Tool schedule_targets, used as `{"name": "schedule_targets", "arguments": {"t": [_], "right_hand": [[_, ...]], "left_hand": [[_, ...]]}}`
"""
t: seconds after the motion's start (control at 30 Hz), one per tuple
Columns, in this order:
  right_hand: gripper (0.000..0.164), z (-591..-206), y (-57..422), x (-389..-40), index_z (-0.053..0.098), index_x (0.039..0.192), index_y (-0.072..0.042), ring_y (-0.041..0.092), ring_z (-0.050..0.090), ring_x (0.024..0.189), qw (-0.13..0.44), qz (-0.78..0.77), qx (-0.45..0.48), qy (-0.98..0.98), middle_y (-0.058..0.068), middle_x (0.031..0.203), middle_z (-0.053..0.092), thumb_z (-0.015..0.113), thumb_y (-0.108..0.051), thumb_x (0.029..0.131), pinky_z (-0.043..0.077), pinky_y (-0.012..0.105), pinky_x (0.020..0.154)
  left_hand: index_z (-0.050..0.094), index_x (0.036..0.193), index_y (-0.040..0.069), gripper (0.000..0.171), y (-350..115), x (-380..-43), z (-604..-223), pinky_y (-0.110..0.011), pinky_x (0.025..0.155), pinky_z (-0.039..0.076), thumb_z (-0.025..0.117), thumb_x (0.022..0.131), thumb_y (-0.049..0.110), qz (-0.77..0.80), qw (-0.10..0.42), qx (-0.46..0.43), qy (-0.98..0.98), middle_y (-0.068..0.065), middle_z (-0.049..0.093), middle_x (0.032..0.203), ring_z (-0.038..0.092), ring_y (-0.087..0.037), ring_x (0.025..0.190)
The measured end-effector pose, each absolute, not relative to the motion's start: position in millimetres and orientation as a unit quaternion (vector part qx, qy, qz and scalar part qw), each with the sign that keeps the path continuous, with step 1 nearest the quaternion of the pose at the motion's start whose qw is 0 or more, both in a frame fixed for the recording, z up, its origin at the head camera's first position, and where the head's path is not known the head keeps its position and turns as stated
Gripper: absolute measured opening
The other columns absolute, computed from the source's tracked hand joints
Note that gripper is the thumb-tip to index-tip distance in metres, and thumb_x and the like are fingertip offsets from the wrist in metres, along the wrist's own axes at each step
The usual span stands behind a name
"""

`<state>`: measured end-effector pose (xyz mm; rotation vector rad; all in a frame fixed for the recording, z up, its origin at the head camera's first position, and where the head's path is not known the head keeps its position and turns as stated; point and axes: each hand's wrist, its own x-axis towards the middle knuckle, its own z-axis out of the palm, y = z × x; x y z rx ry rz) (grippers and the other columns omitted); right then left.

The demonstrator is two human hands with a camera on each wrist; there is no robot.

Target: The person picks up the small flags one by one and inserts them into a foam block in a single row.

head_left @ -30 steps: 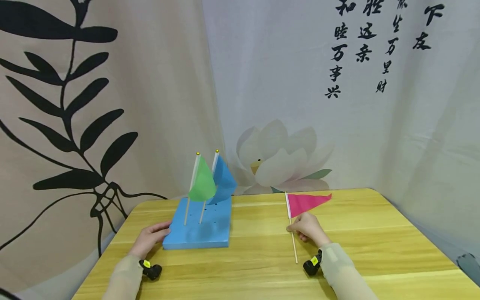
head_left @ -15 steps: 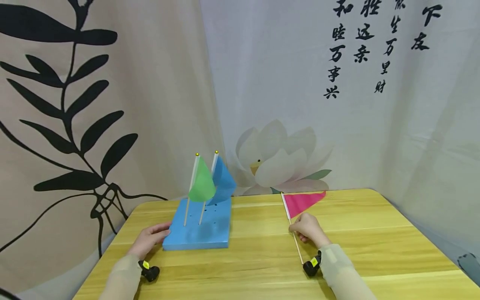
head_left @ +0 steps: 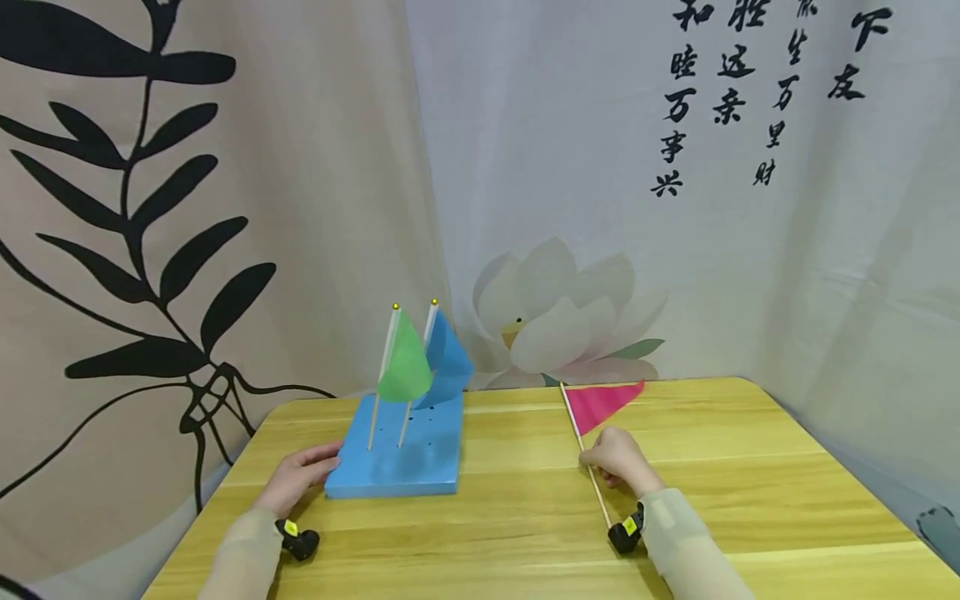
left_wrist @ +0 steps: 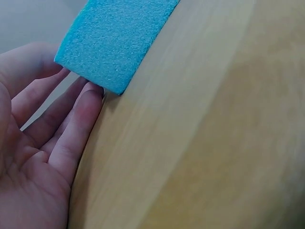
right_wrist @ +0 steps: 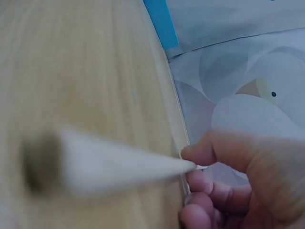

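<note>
A blue foam board with small holes lies on the table. A green flag and a blue flag stand in it on thin sticks. My left hand touches the board's left side with extended fingers; the left wrist view shows the fingertips against the foam block's corner. To the right of the board, my right hand pinches the stick of a pink pennant flag between thumb and fingers. Its stick looks blurred in the right wrist view, the near end pointing toward the camera.
The wooden table runs up to a hanging curtain printed with leaves, a lotus and characters. A wrist camera sits on the left wrist and another camera on the right one.
The pink flag has tilted in my right hand: its top moved left and its lower stick end swung right, toward the wrist camera. My left hand and the foam board stay put.
</note>
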<state>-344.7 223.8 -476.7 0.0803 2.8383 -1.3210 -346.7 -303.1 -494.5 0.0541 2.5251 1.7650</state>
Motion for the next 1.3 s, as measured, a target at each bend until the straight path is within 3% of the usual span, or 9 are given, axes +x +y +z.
{"name": "schedule_targets", "arguments": {"t": [0.2, 0.37, 0.57, 0.7, 1.03, 1.3], "right_hand": [[0.029, -476.7, 229.9, -345.2, 0.05, 0.052, -0.008, 0.012, 0.045, 0.035, -0.002, -0.449, 0.032, 0.893, 0.002, 0.044, 0.048, 0.067, -0.008, 0.076, 0.047, 0.028, 0.036], [0.011, -476.4, 238.7, -346.0, 0.064, 0.072, 0.002, 0.016, 0.057, 0.043, 0.02, -0.517, 0.039, 0.855, 0.008, 0.054, 0.058, 0.066, -0.006, 0.079, 0.05, 0.028, 0.04], [0.028, -478.9, 249.9, -350.3, 0.066, 0.095, 0.008, 0.014, 0.061, 0.054, 0.112, -0.595, 0.021, 0.795, 0.007, 0.069, 0.065, 0.059, -0.02, 0.094, 0.051, 0.025, 0.047], [0.034, -480.6, 253.5, -353.6, 0.064, 0.105, 0.008, 0.014, 0.064, 0.062, 0.161, -0.635, 0.005, 0.755, 0.005, 0.081, 0.069, 0.054, -0.024, 0.098, 0.052, 0.024, 0.053], [0.031, -481.3, 255.2, -356.2, 0.062, 0.114, 0.011, 0.011, 0.066, 0.066, 0.195, -0.689, -0.025, 0.698, 0.003, 0.086, 0.071, 0.056, -0.015, 0.098, 0.053, 0.023, 0.055], [0.039, -473.2, 250.2, -354.6, 0.048, 0.128, 0.017, 0.012, 0.065, 0.07, 0.185, -0.723, -0.052, 0.664, 0.006, 0.091, 0.068, 0.052, -0.01, 0.1, 0.054, 0.021, 0.057]], "left_hand": [[0.05, 0.141, 0.0, 0.059, -301.2, -345.7, -493.7, -0.027, 0.088, 0.05, 0.066, 0.094, 0.032, 0.57, 0.026, 0.012, 0.821, -0.019, 0.05, 0.141, 0.059, -0.013, 0.11], [0.05, 0.141, 0.001, 0.057, -301.0, -343.1, -490.7, -0.029, 0.089, 0.05, 0.064, 0.095, 0.032, 0.557, 0.022, 0.022, 0.83, -0.018, 0.05, 0.141, 0.059, -0.013, 0.11], [0.049, 0.141, 0.0, 0.056, -300.9, -342.7, -488.2, -0.03, 0.089, 0.05, 0.062, 0.096, 0.031, 0.548, 0.017, 0.035, 0.835, -0.02, 0.049, 0.141, 0.059, -0.015, 0.11], [0.051, 0.14, 0.001, 0.056, -300.8, -342.9, -489.1, -0.027, 0.087, 0.049, 0.064, 0.095, 0.031, 0.555, 0.019, 0.022, 0.831, -0.018, 0.051, 0.14, 0.06, -0.011, 0.107], [0.052, 0.139, 0.001, 0.061, -300.2, -347.6, -492.1, -0.027, 0.086, 0.051, 0.068, 0.091, 0.035, 0.57, 0.026, -0.005, 0.821, -0.018, 0.051, 0.139, 0.06, -0.014, 0.108], [0.051, 0.14, 0.001, 0.058, -299.9, -346.9, -491.8, -0.03, 0.088, 0.052, 0.066, 0.093, 0.032, 0.568, 0.029, 0.0, 0.823, -0.019, 0.05, 0.14, 0.06, -0.013, 0.109]]}}
